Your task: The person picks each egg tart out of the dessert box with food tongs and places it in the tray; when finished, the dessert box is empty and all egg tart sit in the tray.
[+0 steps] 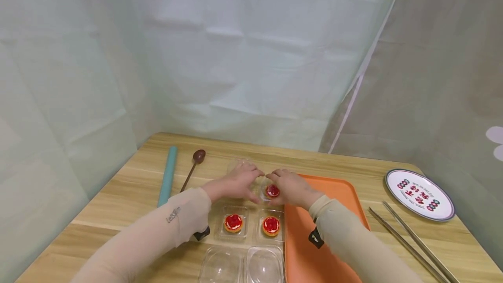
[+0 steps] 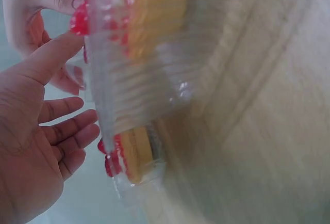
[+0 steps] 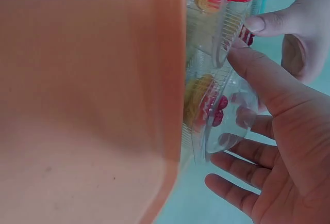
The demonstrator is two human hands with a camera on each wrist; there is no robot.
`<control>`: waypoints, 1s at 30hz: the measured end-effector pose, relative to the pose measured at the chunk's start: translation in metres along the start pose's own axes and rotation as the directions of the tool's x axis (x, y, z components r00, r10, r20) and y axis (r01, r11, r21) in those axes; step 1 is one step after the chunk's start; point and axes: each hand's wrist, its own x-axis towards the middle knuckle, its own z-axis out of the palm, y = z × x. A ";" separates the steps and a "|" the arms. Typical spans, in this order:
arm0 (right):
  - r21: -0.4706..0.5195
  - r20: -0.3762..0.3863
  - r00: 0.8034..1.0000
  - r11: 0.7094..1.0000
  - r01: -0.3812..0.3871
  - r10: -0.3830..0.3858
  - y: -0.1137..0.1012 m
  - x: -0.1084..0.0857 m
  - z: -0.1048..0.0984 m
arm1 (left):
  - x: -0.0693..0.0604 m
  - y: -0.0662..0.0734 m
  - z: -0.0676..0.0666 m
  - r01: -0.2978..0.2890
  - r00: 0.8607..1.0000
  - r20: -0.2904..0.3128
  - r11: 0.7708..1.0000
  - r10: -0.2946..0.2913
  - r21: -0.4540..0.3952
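At the back of the table, my right hand [image 1: 292,189] holds a domed clear plastic lid [image 3: 232,110] between thumb and fingers, over a boxed red-topped tart [image 1: 273,191]. To its left, my left hand [image 1: 235,181] hovers with fingers loosely spread, its thumb towards the same box. Another boxed tart [image 2: 135,154] shows beyond my left hand in the left wrist view; in the head view that hand hides it. Nearer me, two tarts, a left one [image 1: 233,223] and a right one [image 1: 271,226], sit in clear plastic boxes whose lids are folded back towards me.
An orange tray [image 1: 314,252] lies right of the boxes, under my right forearm. Farther right are metal tongs [image 1: 412,241] and a white printed plate [image 1: 419,194]. On the left lie a teal roll [image 1: 168,174] and a brown spoon [image 1: 199,157]. Fabric walls surround the table.
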 end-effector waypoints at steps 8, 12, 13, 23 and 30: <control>0.024 -0.006 1.000 1.000 -0.001 0.001 -0.001 -0.001 0.003 | 0.000 0.002 0.004 0.018 1.000 -0.018 0.999 -0.019 -0.036; 0.045 -0.018 1.000 0.999 0.001 0.000 0.000 -0.001 0.003 | 0.000 0.001 0.006 0.028 0.999 -0.023 0.998 -0.029 -0.052; 0.051 -0.020 1.000 0.999 0.002 -0.001 0.000 -0.001 0.003 | 0.000 0.001 0.006 0.029 0.999 -0.022 0.998 -0.030 -0.054; 0.108 -0.017 1.000 0.994 0.024 -0.022 0.004 -0.001 0.003 | 0.000 -0.001 0.008 0.028 0.999 -0.032 0.998 -0.030 -0.051; 0.144 -0.017 1.000 0.989 0.025 -0.022 0.007 -0.003 0.001 | 0.000 -0.002 0.008 0.017 0.999 -0.041 0.999 -0.019 -0.038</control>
